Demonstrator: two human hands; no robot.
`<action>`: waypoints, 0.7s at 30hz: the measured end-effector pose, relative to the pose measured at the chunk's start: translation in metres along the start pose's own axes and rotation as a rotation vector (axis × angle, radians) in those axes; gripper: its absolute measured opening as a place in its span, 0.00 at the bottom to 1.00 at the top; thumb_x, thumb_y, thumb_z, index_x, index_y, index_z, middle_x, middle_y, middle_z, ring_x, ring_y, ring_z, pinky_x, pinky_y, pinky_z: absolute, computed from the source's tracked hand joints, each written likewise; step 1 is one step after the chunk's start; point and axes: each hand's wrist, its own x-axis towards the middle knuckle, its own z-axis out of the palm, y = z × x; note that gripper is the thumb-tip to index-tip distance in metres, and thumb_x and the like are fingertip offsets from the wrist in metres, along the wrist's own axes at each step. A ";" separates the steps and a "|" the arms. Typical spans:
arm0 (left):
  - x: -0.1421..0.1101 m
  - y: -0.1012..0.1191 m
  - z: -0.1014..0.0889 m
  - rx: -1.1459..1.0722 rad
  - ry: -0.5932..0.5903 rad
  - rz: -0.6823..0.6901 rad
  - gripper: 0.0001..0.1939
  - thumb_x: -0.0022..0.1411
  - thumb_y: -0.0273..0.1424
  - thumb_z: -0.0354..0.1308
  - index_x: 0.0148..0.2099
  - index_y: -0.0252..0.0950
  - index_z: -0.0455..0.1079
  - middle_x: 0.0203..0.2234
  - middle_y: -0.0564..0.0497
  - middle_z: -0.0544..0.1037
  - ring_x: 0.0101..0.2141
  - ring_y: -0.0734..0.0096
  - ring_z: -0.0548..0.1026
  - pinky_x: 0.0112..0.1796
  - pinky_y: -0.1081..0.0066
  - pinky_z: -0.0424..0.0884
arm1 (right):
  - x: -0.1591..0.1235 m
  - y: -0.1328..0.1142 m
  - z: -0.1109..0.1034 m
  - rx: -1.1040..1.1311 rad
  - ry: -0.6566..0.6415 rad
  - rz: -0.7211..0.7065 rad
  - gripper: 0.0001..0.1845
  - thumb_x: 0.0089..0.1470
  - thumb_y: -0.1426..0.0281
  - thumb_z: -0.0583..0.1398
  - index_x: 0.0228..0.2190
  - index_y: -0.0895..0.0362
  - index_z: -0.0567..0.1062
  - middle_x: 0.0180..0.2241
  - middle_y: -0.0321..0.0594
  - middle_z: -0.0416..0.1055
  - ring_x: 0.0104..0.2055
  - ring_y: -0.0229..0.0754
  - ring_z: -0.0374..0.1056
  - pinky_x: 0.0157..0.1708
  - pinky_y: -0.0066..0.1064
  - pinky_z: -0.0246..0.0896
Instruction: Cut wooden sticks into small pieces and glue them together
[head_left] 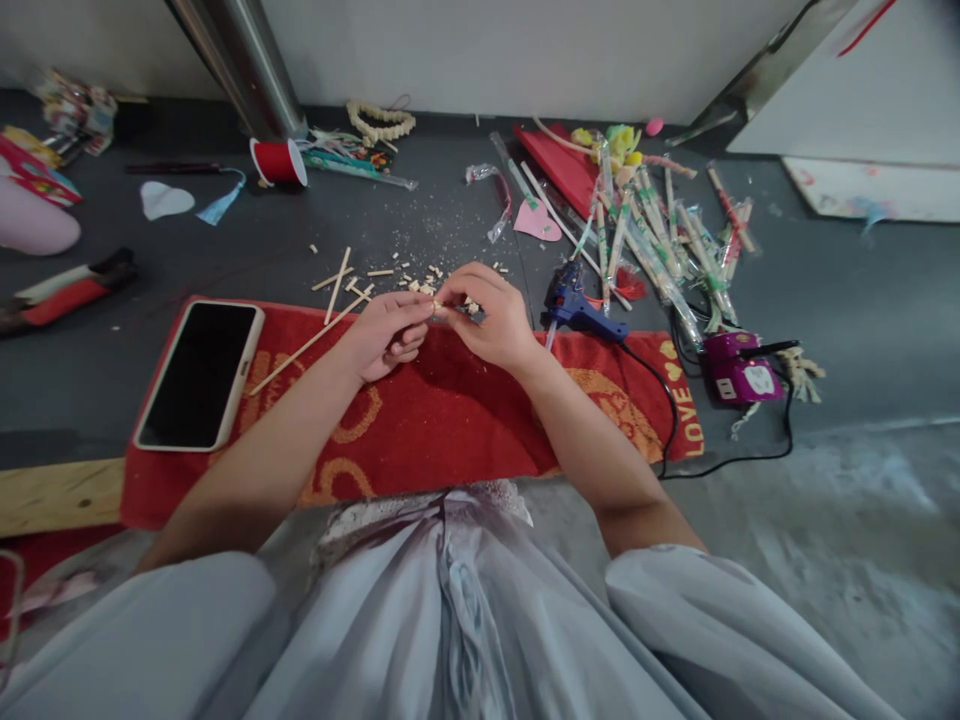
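Beige piece (436, 308) is mostly hidden by fingertips (424, 308).

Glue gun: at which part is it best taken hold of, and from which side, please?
The glue gun is probably best gripped mid-handle, coming from the near right. The handle juts rightward, while the nozzle points away from the person, so this grip avoids the possibly hot tip. The cord leaves the handle's end.
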 end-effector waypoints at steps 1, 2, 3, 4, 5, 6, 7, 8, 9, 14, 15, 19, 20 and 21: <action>0.000 0.000 0.000 0.000 0.000 0.001 0.07 0.54 0.28 0.63 0.30 0.33 0.67 0.10 0.62 0.58 0.10 0.88 0.52 0.12 0.84 0.44 | 0.000 0.000 0.000 0.000 -0.002 0.002 0.03 0.59 0.72 0.57 0.32 0.56 0.70 0.34 0.39 0.70 0.36 0.38 0.66 0.38 0.34 0.67; 0.000 0.000 0.000 0.001 0.001 0.002 0.06 0.54 0.28 0.63 0.30 0.33 0.67 0.10 0.62 0.59 0.10 0.88 0.52 0.12 0.84 0.44 | 0.000 0.000 0.000 0.000 -0.004 0.004 0.02 0.59 0.72 0.57 0.32 0.55 0.70 0.34 0.39 0.70 0.36 0.38 0.66 0.38 0.35 0.67; 0.000 0.000 0.000 0.003 0.003 0.000 0.06 0.54 0.28 0.62 0.30 0.33 0.67 0.10 0.62 0.59 0.10 0.88 0.52 0.12 0.84 0.44 | 0.000 0.000 0.000 0.000 -0.006 0.007 0.02 0.59 0.72 0.57 0.32 0.55 0.70 0.34 0.39 0.70 0.36 0.38 0.66 0.38 0.35 0.67; 0.000 0.000 0.000 0.006 0.008 -0.001 0.06 0.54 0.28 0.62 0.30 0.33 0.67 0.10 0.62 0.59 0.10 0.88 0.52 0.12 0.84 0.44 | 0.000 0.000 0.000 -0.002 -0.009 0.013 0.02 0.59 0.72 0.57 0.32 0.55 0.70 0.34 0.39 0.70 0.36 0.38 0.66 0.38 0.35 0.67; 0.001 0.000 0.000 0.011 0.012 -0.002 0.06 0.54 0.29 0.62 0.30 0.34 0.67 0.09 0.62 0.58 0.10 0.88 0.52 0.12 0.84 0.44 | 0.000 0.000 0.001 -0.005 -0.013 0.021 0.02 0.59 0.72 0.57 0.33 0.55 0.69 0.34 0.39 0.70 0.36 0.38 0.66 0.38 0.35 0.67; 0.001 0.000 0.000 0.017 0.016 -0.005 0.07 0.54 0.29 0.62 0.30 0.34 0.67 0.09 0.62 0.58 0.10 0.88 0.52 0.12 0.84 0.44 | 0.000 0.001 0.001 -0.008 -0.017 0.027 0.02 0.59 0.72 0.56 0.33 0.55 0.69 0.34 0.39 0.69 0.35 0.38 0.65 0.37 0.35 0.67; 0.001 -0.001 -0.001 0.022 0.018 -0.006 0.07 0.54 0.29 0.62 0.30 0.34 0.67 0.09 0.62 0.58 0.10 0.88 0.52 0.12 0.84 0.44 | 0.000 0.001 0.001 -0.012 -0.019 0.031 0.02 0.59 0.71 0.56 0.33 0.55 0.69 0.34 0.39 0.69 0.35 0.38 0.65 0.37 0.35 0.67; 0.001 -0.001 -0.001 0.026 0.016 -0.007 0.07 0.54 0.30 0.63 0.31 0.34 0.67 0.09 0.62 0.58 0.10 0.88 0.51 0.12 0.84 0.44 | 0.000 0.001 0.001 -0.015 -0.019 0.030 0.02 0.59 0.71 0.56 0.33 0.55 0.69 0.33 0.39 0.69 0.35 0.38 0.65 0.37 0.35 0.66; 0.001 -0.001 -0.001 0.029 0.014 -0.007 0.08 0.54 0.30 0.63 0.31 0.34 0.67 0.09 0.62 0.58 0.10 0.88 0.51 0.12 0.84 0.44 | 0.000 0.001 0.002 -0.018 -0.016 0.028 0.02 0.59 0.71 0.56 0.33 0.55 0.68 0.33 0.39 0.69 0.35 0.38 0.65 0.37 0.34 0.66; 0.001 -0.001 -0.001 0.041 0.030 -0.003 0.08 0.54 0.30 0.63 0.33 0.35 0.66 0.09 0.64 0.58 0.10 0.88 0.51 0.13 0.85 0.44 | 0.000 0.002 0.003 -0.025 -0.002 0.021 0.02 0.59 0.71 0.56 0.33 0.55 0.69 0.33 0.39 0.68 0.34 0.37 0.64 0.36 0.33 0.66; 0.001 -0.001 0.000 0.041 0.037 -0.004 0.08 0.54 0.30 0.63 0.33 0.35 0.66 0.09 0.64 0.57 0.10 0.88 0.51 0.13 0.85 0.44 | 0.000 0.002 0.003 -0.022 -0.001 0.018 0.02 0.59 0.71 0.56 0.33 0.56 0.69 0.33 0.39 0.68 0.34 0.37 0.64 0.36 0.33 0.65; 0.001 -0.002 -0.001 0.043 0.040 -0.013 0.08 0.54 0.30 0.62 0.32 0.35 0.65 0.10 0.64 0.57 0.10 0.88 0.51 0.13 0.85 0.43 | -0.001 0.000 0.002 -0.027 -0.021 0.022 0.02 0.59 0.71 0.56 0.33 0.56 0.69 0.33 0.39 0.68 0.34 0.37 0.64 0.36 0.33 0.65; 0.002 -0.002 -0.001 0.042 0.042 -0.015 0.08 0.54 0.30 0.62 0.32 0.35 0.65 0.10 0.64 0.57 0.10 0.88 0.51 0.13 0.85 0.43 | -0.001 0.000 0.002 -0.029 -0.031 0.028 0.02 0.59 0.70 0.56 0.34 0.56 0.68 0.33 0.40 0.68 0.35 0.38 0.64 0.36 0.33 0.65; 0.002 -0.002 -0.001 0.039 0.049 -0.014 0.08 0.55 0.30 0.62 0.32 0.35 0.65 0.10 0.64 0.58 0.10 0.88 0.51 0.13 0.84 0.43 | -0.001 0.001 0.001 -0.030 -0.041 0.031 0.02 0.59 0.70 0.57 0.35 0.56 0.68 0.33 0.40 0.69 0.35 0.38 0.64 0.37 0.34 0.65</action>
